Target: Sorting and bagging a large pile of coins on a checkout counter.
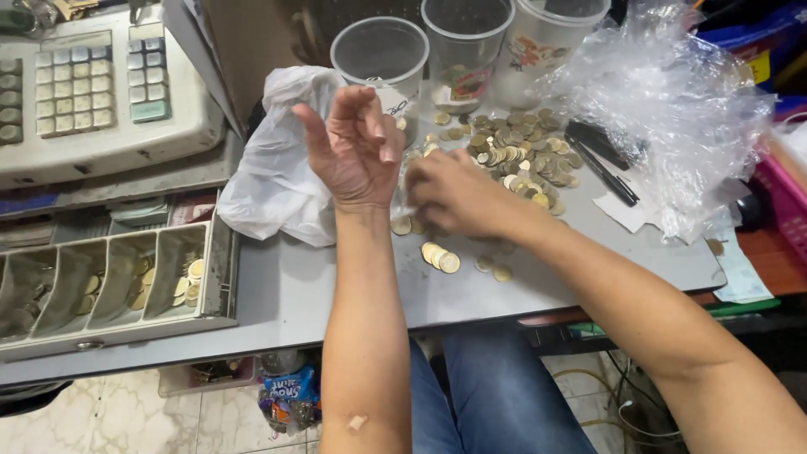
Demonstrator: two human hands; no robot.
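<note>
Head view: a grey bench point(336, 294) is seen from above, with a heap of gold-coloured coins point(521, 155) spread on its far middle. The right hand point(458, 193) is laid palm-down on the bench at the near edge of that heap, fingers bent over coins beneath it; whether a coin is pinched in the grip cannot be told, as the fingertips are hidden. The left hand point(353, 147) is raised above the bench, just beside the right hand, fingers loosely curled and nothing seen held; its grip is released. A small overlapping row of coins point(440, 256) is noted on the bench just below the right wrist, apart from both hands, with a few single coins near it. A crumpled white plastic bag point(277, 160) lies behind the left hand. Three clear plastic cups point(382, 59) stand at the far edge, beyond the heap. Crinkled clear plastic film point(672, 109) and two black pens point(601, 155) lie right of the heap. A cash register point(92, 92) with its open coin drawer point(118, 282) is recorded at left.
</note>
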